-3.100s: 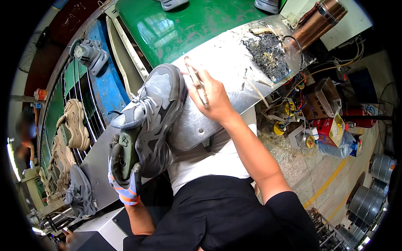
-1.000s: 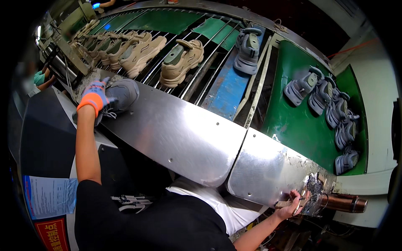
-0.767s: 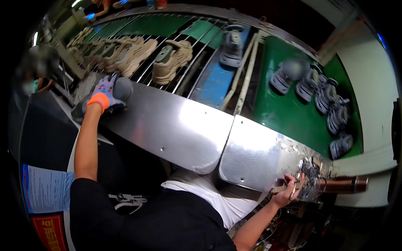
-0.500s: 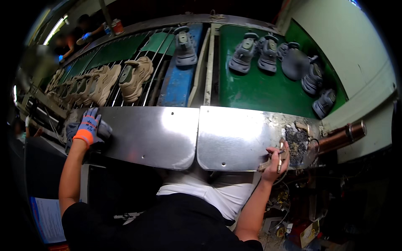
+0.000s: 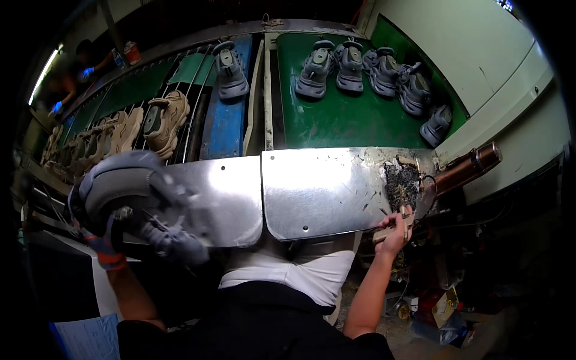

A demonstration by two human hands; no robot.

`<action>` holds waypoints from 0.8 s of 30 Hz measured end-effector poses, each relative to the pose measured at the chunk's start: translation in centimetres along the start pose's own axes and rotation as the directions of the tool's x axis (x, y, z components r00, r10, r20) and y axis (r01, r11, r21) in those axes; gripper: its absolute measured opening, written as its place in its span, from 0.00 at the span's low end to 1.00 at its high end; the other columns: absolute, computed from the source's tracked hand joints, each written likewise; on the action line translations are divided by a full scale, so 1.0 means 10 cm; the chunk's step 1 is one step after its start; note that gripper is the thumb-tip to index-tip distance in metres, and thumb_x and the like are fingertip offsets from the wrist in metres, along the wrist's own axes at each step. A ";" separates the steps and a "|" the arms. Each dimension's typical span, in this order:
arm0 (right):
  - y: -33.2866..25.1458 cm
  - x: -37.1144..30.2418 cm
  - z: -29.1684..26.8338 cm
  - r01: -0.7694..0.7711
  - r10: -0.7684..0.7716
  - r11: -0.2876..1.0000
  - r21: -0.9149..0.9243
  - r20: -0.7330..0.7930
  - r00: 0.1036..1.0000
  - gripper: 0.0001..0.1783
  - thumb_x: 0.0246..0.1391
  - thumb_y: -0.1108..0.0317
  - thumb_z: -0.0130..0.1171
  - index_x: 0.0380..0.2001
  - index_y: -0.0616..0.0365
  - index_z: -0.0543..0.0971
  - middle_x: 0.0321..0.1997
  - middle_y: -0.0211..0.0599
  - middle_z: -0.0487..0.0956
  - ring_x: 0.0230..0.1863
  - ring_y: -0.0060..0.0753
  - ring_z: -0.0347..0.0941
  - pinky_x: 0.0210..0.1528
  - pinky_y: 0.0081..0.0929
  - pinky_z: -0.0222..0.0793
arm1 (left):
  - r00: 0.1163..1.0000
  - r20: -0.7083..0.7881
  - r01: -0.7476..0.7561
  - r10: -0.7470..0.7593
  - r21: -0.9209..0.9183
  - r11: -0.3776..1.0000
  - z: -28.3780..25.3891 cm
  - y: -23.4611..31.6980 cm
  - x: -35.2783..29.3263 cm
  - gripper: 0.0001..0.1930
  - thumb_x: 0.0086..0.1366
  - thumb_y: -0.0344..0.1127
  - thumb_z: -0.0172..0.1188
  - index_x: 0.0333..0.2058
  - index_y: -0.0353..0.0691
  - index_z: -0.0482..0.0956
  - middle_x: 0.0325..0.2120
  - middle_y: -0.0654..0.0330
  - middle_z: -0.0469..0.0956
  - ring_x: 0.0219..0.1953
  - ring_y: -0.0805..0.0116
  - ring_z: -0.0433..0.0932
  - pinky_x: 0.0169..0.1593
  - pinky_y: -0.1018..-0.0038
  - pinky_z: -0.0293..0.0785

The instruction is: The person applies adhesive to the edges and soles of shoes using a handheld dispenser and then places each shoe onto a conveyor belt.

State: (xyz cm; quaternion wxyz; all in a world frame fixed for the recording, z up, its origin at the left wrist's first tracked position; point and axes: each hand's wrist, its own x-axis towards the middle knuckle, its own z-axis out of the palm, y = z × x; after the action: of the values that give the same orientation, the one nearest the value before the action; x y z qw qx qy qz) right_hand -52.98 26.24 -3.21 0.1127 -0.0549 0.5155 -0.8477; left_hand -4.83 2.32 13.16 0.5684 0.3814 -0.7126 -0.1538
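The left hand (image 5: 99, 242) clasps a gray sneaker (image 5: 117, 182), frame left, probably light, stiff-soled, best gripped behind; the right hand (image 5: 394, 235) pinches a tan tool (image 5: 404, 210).

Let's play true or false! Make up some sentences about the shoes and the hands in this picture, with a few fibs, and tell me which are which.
1. The gloved left hand holds a gray lace-up shoe. True.
2. The right hand wears a glove too. False: it is bare.
3. Five gray shoes stand on the shiny green surface. True.
4. A beige shoe stands on the long blue strip. False: the shoe there is gray.
5. The copper-coloured metal cylinder is left of the black crumbly patch. False: it is to the right of it.
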 end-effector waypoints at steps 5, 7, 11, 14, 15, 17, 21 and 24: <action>0.00 -0.70 0.11 -0.096 0.130 0.989 -0.113 0.343 0.930 0.32 0.55 0.69 0.53 0.61 0.73 0.62 0.22 0.36 0.73 0.19 0.27 0.69 0.24 0.24 0.68 | 0.864 0.150 -0.412 0.481 -0.339 0.846 1.05 -0.04 0.22 0.46 0.43 0.41 0.78 0.60 0.35 0.65 0.53 0.53 0.71 0.56 0.61 0.70 0.60 0.66 0.66; -0.13 -0.89 0.30 -0.024 0.118 0.983 -0.181 0.529 0.840 0.31 0.57 0.66 0.54 0.59 0.76 0.61 0.22 0.38 0.72 0.19 0.28 0.69 0.24 0.27 0.69 | 0.909 0.306 -0.071 0.282 -0.555 0.829 1.49 0.12 0.26 0.44 0.45 0.42 0.76 0.59 0.34 0.65 0.52 0.52 0.72 0.56 0.62 0.71 0.59 0.68 0.67; -0.56 -1.07 0.91 0.031 0.028 0.997 -0.073 0.688 0.725 0.29 0.53 0.72 0.55 0.56 0.78 0.66 0.23 0.43 0.76 0.22 0.29 0.73 0.28 0.25 0.73 | 0.846 0.469 0.106 0.254 -0.615 0.782 1.74 0.34 0.58 0.43 0.46 0.38 0.76 0.59 0.32 0.65 0.53 0.52 0.71 0.55 0.64 0.72 0.58 0.69 0.68; -0.85 -1.03 1.26 0.203 -0.021 0.972 -0.123 0.808 0.589 0.32 0.52 0.66 0.60 0.56 0.75 0.67 0.23 0.42 0.76 0.21 0.27 0.72 0.27 0.25 0.71 | 0.854 0.402 0.104 0.331 -0.755 0.648 1.91 0.40 0.58 0.44 0.47 0.40 0.75 0.60 0.31 0.64 0.55 0.50 0.70 0.56 0.62 0.71 0.60 0.68 0.66; -0.92 -1.00 1.37 0.270 -0.029 0.952 -0.142 0.839 0.543 0.34 0.51 0.63 0.62 0.56 0.75 0.67 0.23 0.42 0.75 0.21 0.28 0.71 0.27 0.26 0.71 | 0.821 0.435 0.063 0.370 -0.714 0.698 1.90 0.39 0.62 0.43 0.46 0.40 0.75 0.59 0.31 0.65 0.55 0.50 0.70 0.56 0.62 0.72 0.60 0.67 0.67; -1.01 -0.96 1.61 0.341 -0.084 0.935 -0.099 0.871 0.484 0.32 0.50 0.63 0.62 0.54 0.74 0.70 0.21 0.40 0.76 0.20 0.27 0.72 0.26 0.22 0.69 | 0.799 0.474 0.088 0.371 -0.702 0.706 1.94 0.41 0.62 0.43 0.46 0.41 0.76 0.58 0.31 0.66 0.54 0.49 0.71 0.54 0.62 0.73 0.59 0.67 0.68; -1.17 -0.81 2.05 0.470 -0.181 0.882 0.024 0.939 0.291 0.29 0.48 0.72 0.61 0.57 0.62 0.73 0.22 0.33 0.77 0.21 0.26 0.73 0.28 0.21 0.69 | 0.767 0.527 0.140 0.367 -0.694 0.706 1.99 0.58 0.68 0.42 0.44 0.39 0.77 0.58 0.32 0.67 0.52 0.53 0.74 0.53 0.63 0.74 0.59 0.67 0.69; -1.05 -0.77 2.26 0.525 -0.225 0.850 0.045 0.932 0.284 0.30 0.48 0.75 0.60 0.57 0.58 0.73 0.24 0.32 0.77 0.21 0.26 0.72 0.29 0.20 0.69 | 0.783 0.552 0.214 0.285 -0.670 0.710 2.03 0.55 0.70 0.42 0.43 0.38 0.78 0.58 0.33 0.68 0.50 0.54 0.75 0.52 0.66 0.75 0.57 0.69 0.70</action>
State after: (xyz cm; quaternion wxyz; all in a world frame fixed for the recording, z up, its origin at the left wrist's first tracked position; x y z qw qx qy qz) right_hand -42.16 13.32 16.73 0.1630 -0.6465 0.4481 -0.5955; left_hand -26.11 -3.43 15.43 0.4054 0.0485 -0.7522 -0.5172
